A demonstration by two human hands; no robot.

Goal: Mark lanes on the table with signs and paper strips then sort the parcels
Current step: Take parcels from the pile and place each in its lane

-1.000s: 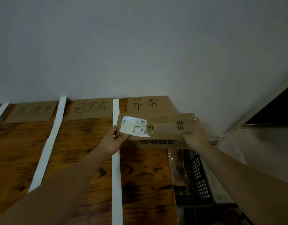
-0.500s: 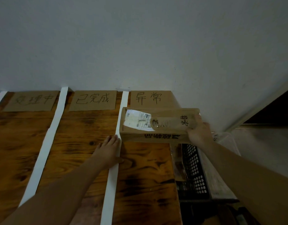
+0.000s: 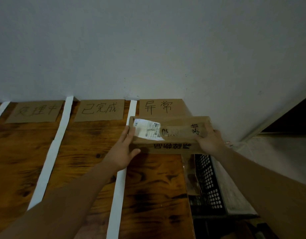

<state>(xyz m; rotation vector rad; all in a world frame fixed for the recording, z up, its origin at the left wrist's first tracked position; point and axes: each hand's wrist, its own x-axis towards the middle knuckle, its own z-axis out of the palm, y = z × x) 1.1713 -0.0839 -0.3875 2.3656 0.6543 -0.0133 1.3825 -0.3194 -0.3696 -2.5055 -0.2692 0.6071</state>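
The box [image 3: 176,130] sits in the rightmost lane of the table [image 3: 154,187], just in front of the third sign [image 3: 159,107] and overlapping that sign's near edge; whether it rests fully on the wood cannot be told. It lies between the two hands. The left hand [image 3: 121,152] is flat against the box's left end, fingers straight and thumb spread toward the front face, lying over the white strip [image 3: 117,195] that borders this lane. The right hand [image 3: 210,142] grips the right end, fingers over the top beside some handwritten characters (upside down from here) and thumb along the front edge. A white label [image 3: 148,130] is on the top near the left hand. A black crate [image 3: 207,183] stands below the table's right edge
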